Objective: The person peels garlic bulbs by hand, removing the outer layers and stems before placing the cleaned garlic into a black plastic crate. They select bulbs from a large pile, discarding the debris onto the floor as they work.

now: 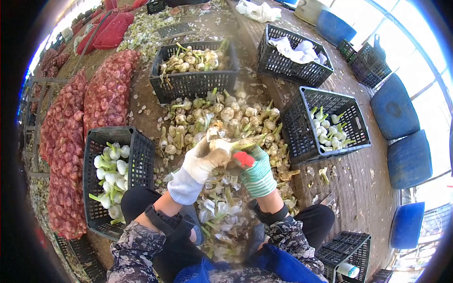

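Note:
A garlic bulb (221,144) with a thick stem pointing right is held between my two gloved hands, above a heap of garlic. My left hand (204,162), in a white glove with a grey cuff, is closed around the bulb from the left. My right hand (257,173), in a green striped glove with a red thumb, is closed at the stem side; its fingertips are partly hidden behind the stem. Unpeeled garlic bulbs (226,113) lie heaped just beyond both hands. Loose garlic skins (219,210) cover the ground below them.
A black crate (141,158) of peeled white garlic stands left, another crate (302,137) with peeled bulbs right. Ahead is a crate (193,87) of dirty garlic. Red mesh sacks (111,92) line the left. One crate (292,73) with white cloth and blue containers (396,106) stand right.

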`<action>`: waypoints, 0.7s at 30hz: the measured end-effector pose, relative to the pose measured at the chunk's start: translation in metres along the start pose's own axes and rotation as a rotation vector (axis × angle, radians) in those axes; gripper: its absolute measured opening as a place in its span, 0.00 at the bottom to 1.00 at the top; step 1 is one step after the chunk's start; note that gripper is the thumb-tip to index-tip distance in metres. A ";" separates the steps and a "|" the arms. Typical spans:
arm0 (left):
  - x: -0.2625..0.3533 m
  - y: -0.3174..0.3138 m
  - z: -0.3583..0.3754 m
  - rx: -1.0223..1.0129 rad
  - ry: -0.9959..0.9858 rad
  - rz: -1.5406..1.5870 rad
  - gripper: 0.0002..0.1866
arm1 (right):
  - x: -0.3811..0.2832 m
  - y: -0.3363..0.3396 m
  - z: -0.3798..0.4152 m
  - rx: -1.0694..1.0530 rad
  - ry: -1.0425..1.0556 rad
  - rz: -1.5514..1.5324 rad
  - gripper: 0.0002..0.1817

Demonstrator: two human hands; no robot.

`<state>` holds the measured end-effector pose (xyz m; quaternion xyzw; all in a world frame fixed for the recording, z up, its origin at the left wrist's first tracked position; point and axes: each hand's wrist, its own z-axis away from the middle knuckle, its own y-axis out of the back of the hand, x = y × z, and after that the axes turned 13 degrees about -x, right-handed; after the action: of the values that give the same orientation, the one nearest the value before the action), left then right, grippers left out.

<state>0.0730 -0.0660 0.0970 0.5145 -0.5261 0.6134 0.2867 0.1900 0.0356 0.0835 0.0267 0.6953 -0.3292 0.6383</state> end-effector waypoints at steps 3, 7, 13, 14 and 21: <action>-0.023 0.018 0.001 -0.009 0.022 0.188 0.21 | 0.002 -0.005 -0.001 0.049 0.031 0.097 0.12; -0.019 0.021 0.000 0.040 0.306 0.339 0.20 | 0.014 -0.007 -0.003 0.125 0.080 0.253 0.11; -0.007 -0.003 -0.005 0.020 0.211 -0.094 0.25 | 0.005 -0.004 0.002 0.160 -0.065 0.114 0.14; -0.006 -0.001 -0.004 0.016 0.210 0.024 0.26 | 0.005 -0.002 0.002 0.130 -0.076 0.183 0.13; -0.002 0.010 0.004 -0.132 0.357 0.236 0.18 | -0.012 0.013 0.002 -0.128 0.247 0.832 0.14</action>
<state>0.0658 -0.0722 0.0911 0.3127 -0.5629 0.6881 0.3344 0.2000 0.0492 0.0886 0.3041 0.7155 0.0051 0.6289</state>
